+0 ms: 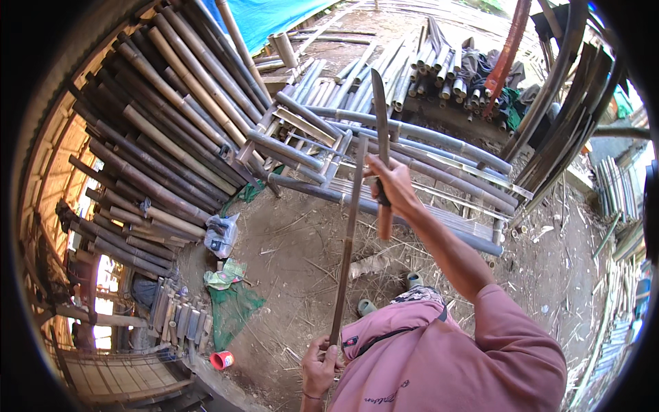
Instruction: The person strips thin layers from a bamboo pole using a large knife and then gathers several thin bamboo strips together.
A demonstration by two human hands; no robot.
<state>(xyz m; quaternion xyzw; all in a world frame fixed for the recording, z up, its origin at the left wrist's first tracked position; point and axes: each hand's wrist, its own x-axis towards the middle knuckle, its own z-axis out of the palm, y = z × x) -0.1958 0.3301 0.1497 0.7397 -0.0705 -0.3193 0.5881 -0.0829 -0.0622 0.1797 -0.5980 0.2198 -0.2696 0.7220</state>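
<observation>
My right hand [394,184] is closed round a machete [380,110] where its dark blade meets the brown wooden handle. The blade points up and away from me, and the handle's end sticks out below my fist. A long, narrow bamboo strip [348,240] slants up from my left hand [318,371], whose fingers are closed on its lower end near my waist. The strip's upper end lies just left of the blade, by my right fingertips; whether they touch it I cannot tell. Beyond both hands stands a bamboo bench frame [419,185].
Thick bamboo poles [158,130] lean in a row at the left. More cut poles [439,65] lie stacked at the far side. A red cup [222,360], a green net [232,312] and a plastic bag [221,233] are on the dirt floor [288,254], among scattered shavings.
</observation>
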